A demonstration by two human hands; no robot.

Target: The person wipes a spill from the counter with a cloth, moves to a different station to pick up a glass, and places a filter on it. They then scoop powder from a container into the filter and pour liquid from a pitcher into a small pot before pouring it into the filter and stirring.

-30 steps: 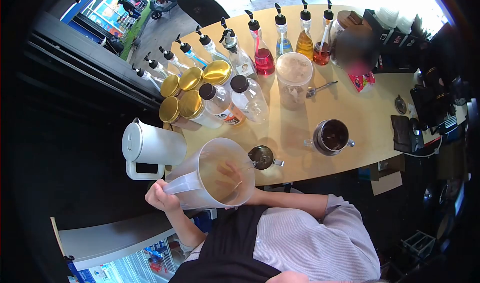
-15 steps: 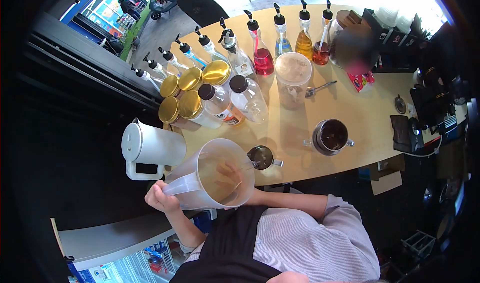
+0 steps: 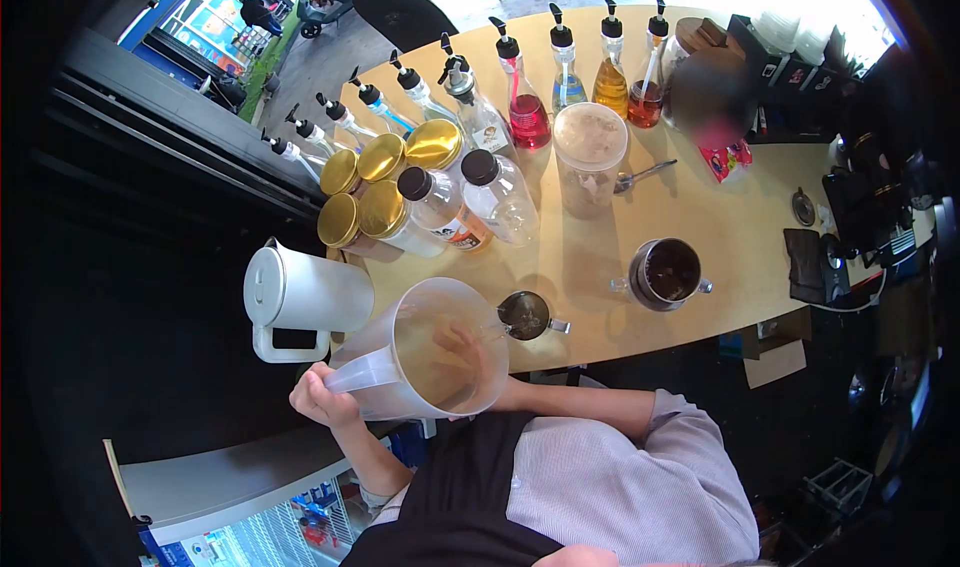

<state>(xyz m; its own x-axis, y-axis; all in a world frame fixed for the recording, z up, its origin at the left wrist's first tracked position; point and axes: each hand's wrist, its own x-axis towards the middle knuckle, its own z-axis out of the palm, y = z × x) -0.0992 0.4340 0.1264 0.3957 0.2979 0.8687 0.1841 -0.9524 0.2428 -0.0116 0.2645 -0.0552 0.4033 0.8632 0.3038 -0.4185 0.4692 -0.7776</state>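
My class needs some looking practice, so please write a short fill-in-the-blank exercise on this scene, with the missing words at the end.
1. The left hand grips the large clear jug by its ____.
2. The metal utensil lying beside the tall tub is a ____.
3. The lids of the grouped jars are coloured ____.
4. The apron is coloured ____.

Missing words: handle; spoon; gold; black.

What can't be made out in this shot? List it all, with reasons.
All in the head view:
Right hand: exact grip, obscured by the cloudy pitcher.
White kettle: inside, hidden by its closed lid.
Orange-labelled bottle: print too small.
Pink packet: partly lost in blur.
Wire shelving: cut off by bottom edge.
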